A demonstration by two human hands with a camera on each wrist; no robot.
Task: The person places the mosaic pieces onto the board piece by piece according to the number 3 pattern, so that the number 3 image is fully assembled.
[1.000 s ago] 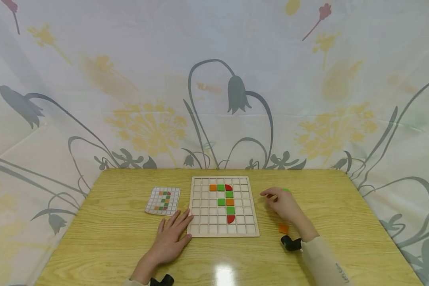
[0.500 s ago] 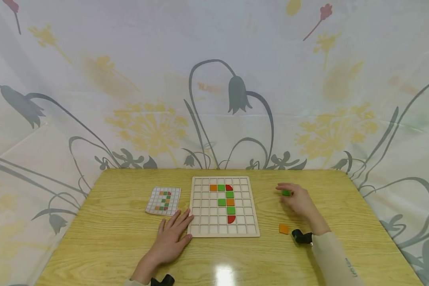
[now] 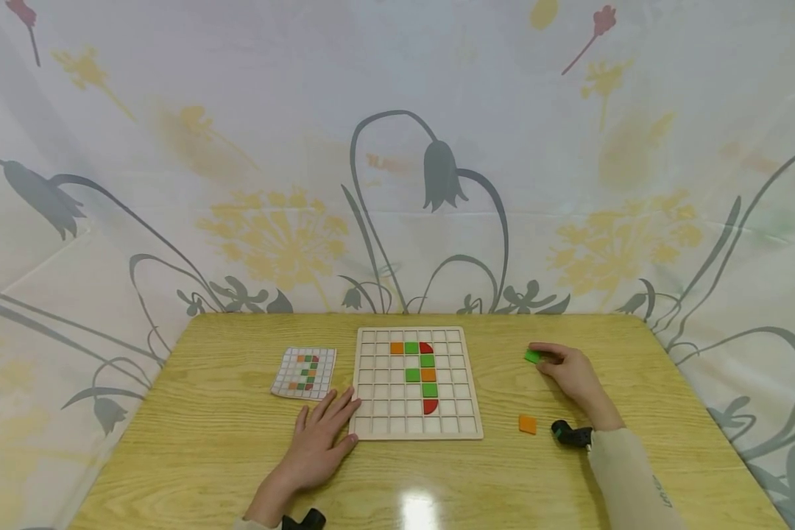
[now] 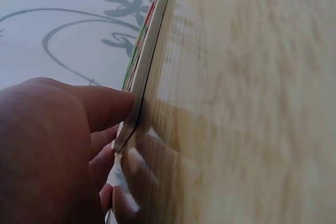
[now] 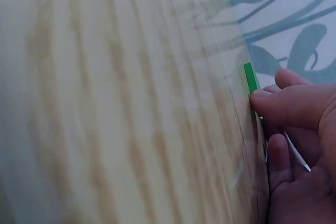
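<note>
A wooden grid board [image 3: 374, 425] lies mid-table, with green, orange and red tiles in several of its cells. My left hand [image 3: 318, 445] rests flat at its left edge, fingers spread. In the left wrist view, the thumb [image 4: 113, 106] touches the board's side [image 4: 148, 59] by the near corner. To the right of the board, my right hand [image 3: 573, 375] pinches a green square tile [image 3: 532, 356] between thumb and fingers. The right wrist view shows the thumb [image 5: 286, 106] at the end of this green tile [image 5: 251, 80], low at the tabletop.
An orange square tile [image 3: 527, 425] lies on the table nearer me, left of the black right wrist camera [image 3: 570, 434]. A paper card [image 3: 283, 383] with a printed coloured grid pattern lies left of the board. Behind the table [image 3: 192, 456] hangs a flower-patterned cloth [image 3: 397, 243].
My right hand has moved right, away from beside the board, and its thumb and fingers have come together on the green tile. The left hand and board stay put.
</note>
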